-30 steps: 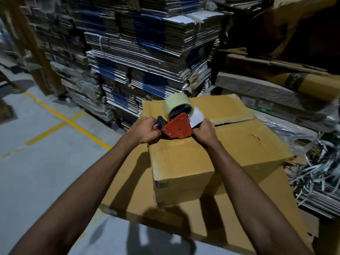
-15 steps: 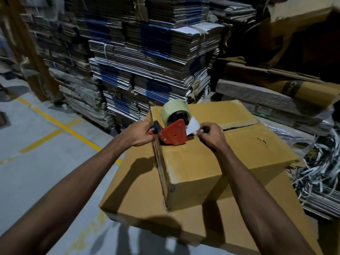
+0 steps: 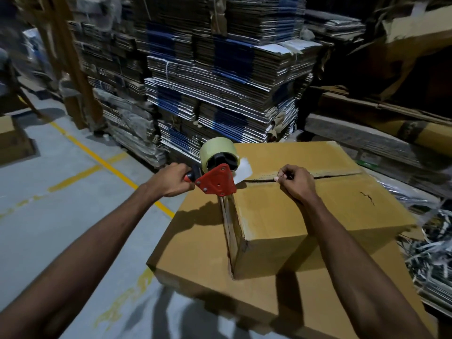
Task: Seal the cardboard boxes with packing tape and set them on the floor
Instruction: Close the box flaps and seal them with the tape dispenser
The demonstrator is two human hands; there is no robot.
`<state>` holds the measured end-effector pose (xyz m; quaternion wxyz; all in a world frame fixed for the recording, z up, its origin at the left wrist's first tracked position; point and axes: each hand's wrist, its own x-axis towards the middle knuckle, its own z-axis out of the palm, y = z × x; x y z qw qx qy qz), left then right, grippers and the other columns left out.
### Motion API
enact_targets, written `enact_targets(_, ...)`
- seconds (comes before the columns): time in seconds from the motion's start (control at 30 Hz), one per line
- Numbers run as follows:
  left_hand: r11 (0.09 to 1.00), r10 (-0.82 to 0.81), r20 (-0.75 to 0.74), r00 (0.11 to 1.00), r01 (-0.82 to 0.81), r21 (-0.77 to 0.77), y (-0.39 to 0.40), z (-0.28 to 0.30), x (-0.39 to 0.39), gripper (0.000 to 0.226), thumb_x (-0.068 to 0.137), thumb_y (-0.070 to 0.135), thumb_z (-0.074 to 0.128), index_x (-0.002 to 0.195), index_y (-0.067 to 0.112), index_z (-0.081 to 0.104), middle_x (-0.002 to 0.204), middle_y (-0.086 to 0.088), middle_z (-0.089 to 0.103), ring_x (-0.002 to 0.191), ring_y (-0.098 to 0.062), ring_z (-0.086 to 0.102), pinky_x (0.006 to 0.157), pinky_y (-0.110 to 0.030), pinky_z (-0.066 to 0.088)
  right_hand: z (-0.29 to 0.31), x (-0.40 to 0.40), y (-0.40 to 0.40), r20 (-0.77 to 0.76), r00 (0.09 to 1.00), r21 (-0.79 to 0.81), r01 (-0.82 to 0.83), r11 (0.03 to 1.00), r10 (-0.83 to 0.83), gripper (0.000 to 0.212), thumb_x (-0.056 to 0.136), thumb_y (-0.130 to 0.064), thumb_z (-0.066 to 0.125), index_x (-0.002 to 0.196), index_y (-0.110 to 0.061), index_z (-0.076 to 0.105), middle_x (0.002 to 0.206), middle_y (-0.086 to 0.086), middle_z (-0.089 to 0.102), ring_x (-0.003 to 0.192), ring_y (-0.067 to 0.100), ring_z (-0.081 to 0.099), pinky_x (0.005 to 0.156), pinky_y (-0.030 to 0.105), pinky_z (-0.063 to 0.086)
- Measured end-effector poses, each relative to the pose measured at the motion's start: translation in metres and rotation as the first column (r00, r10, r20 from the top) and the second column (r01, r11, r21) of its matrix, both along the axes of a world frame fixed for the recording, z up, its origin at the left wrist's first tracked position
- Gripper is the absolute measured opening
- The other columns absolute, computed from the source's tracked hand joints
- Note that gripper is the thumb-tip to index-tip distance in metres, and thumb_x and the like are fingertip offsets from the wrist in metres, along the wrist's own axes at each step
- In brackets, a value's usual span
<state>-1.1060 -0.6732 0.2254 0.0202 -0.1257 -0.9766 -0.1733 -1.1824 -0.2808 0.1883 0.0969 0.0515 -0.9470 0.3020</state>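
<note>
The box I am sealing sits on top of a bigger, flatter box, and its top flaps meet along a seam that shows as a dark gap running from the near left edge to the right. At the left end of that seam I see the tape gun, its red body perched on the box's top left edge with the roll of pale tape standing above it and a short white tab of tape sticking out toward the seam. My left hand is wrapped tight around the gun's handle. My right hand rests on the seam further along, fingers curled and fingertips pressed together; I cannot tell whether they pinch tape or just the flap edge. Beyond the boxes stand tall stacks of flattened cardboard, and a yellow line crosses the grey floor on the left.
</note>
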Motion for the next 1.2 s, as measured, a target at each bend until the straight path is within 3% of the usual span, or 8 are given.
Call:
enact_targets(0.13, 1.0, 0.029, 0.028, 0.999, -0.029, 0.001, 0.006, 0.001, -0.001, 0.034, 0.066, 0.045, 0.057, 0.063, 0.019, 0.035, 0.06, -0.003, 0.037, 0.054, -0.021, 0.032, 0.054, -0.037, 0.028, 0.013, 0.01, -0.014, -0.052, 0.999, 0.184, 0.022, 0.983, -0.012, 0.004, 0.092, -0.028, 0.071, 0.095, -0.025, 0.071, 0.101, 0.001, 0.067, 0.098, 0.025, 0.061, 0.088, 0.041, 0.048)
enact_targets(0.3, 0.998, 0.025, 0.056, 0.998, -0.028, 0.061, 0.008, -0.003, 0.001, 0.031, 0.067, 0.04, 0.058, 0.067, 0.016, 0.038, 0.061, -0.004, 0.038, 0.055, -0.023, 0.033, 0.053, -0.037, 0.027, 0.009, 0.035, -0.072, -0.039, 0.985, 0.104, -0.164, 0.981, 0.169, 0.012, 0.097, -0.022, 0.065, 0.106, -0.018, 0.071, 0.103, -0.002, 0.06, 0.102, 0.019, 0.052, 0.092, 0.042, 0.049)
enact_targets(0.5, 0.993, 0.034, 0.09, 0.995, -0.044, 0.11, 0.007, -0.007, 0.004, 0.033, 0.066, 0.039, 0.061, 0.064, 0.016, 0.037, 0.057, -0.002, 0.039, 0.052, -0.02, 0.034, 0.052, -0.035, 0.027, 0.005, 0.068, -0.106, 0.148, 0.971, -0.035, -0.186, 0.982, 0.189, 0.07, 0.089, -0.056, 0.065, 0.145, -0.017, 0.05, 0.145, 0.002, 0.044, 0.134, 0.022, 0.034, 0.116, 0.05, 0.034)
enact_targets(0.6, 0.988, 0.049, 0.125, 0.991, -0.067, 0.142, 0.009, -0.007, 0.003, 0.034, 0.065, 0.039, 0.062, 0.065, 0.014, 0.039, 0.057, -0.004, 0.041, 0.052, -0.021, 0.036, 0.051, -0.038, 0.032, -0.001, 0.082, -0.109, 0.242, 0.954, 0.195, -0.224, 0.955, 0.175, 0.115, 0.07, -0.09, 0.053, 0.159, -0.02, 0.035, 0.173, 0.001, 0.01, 0.159, 0.024, 0.005, 0.128, 0.053, 0.01)
enact_targets(0.67, 0.981, 0.064, 0.166, 0.984, -0.092, 0.169, 0.012, -0.005, 0.004, 0.032, 0.071, 0.031, 0.068, 0.066, 0.013, 0.041, 0.057, -0.005, 0.045, 0.049, -0.021, 0.04, 0.049, -0.042, 0.039, -0.007, 0.082, -0.115, 0.238, 0.956, 0.345, -0.246, 0.906, 0.17, 0.109, 0.071, -0.078, 0.054, 0.158, -0.015, 0.037, 0.175, 0.006, 0.002, 0.161, 0.024, -0.002, 0.129, 0.052, 0.002)
enact_targets(0.8, 0.922, 0.08, 0.357, 0.931, -0.205, 0.327, 0.017, -0.01, 0.002, 0.034, 0.085, 0.006, 0.075, 0.077, 0.011, 0.042, 0.057, -0.009, 0.045, 0.046, -0.021, 0.041, 0.047, -0.035, 0.038, -0.007, 0.077, -0.114, 0.201, 0.96, 0.293, -0.249, 0.923, 0.195, 0.085, 0.077, -0.048, 0.06, 0.153, -0.014, 0.043, 0.174, 0.009, 0.012, 0.16, 0.027, 0.009, 0.13, 0.048, 0.007)
enact_targets(1.07, 0.801, -0.071, 0.502, 0.862, -0.251, 0.543, 0.055, -0.023, 0.009, 0.008, 0.096, 0.004, 0.069, 0.093, 0.001, 0.062, 0.061, -0.006, 0.046, 0.05, -0.019, 0.041, 0.047, -0.033, 0.037, 0.008, 0.07, -0.068, 0.212, 0.935, 0.237, -0.332, 0.913, 0.285, 0.064, 0.084, -0.026, 0.069, 0.145, -0.014, 0.055, 0.166, 0.005, 0.034, 0.152, 0.027, 0.027, 0.126, 0.043, 0.018)
enact_targets(1.2, 0.806, -0.151, 0.525, 0.838, -0.203, 0.556, 0.099, -0.035, 0.017, 0.01, 0.097, 0.003, 0.058, 0.092, 0.001, 0.066, 0.059, -0.007, 0.046, 0.045, -0.017, 0.04, 0.047, -0.03, 0.035, 0.017, 0.077, -0.036, 0.257, 0.945, 0.178, -0.255, 0.95, 0.205, 0.063, 0.085, -0.024, 0.05, 0.147, -0.015, 0.053, 0.166, 0.006, 0.036, 0.155, 0.026, 0.027, 0.128, 0.048, 0.011)
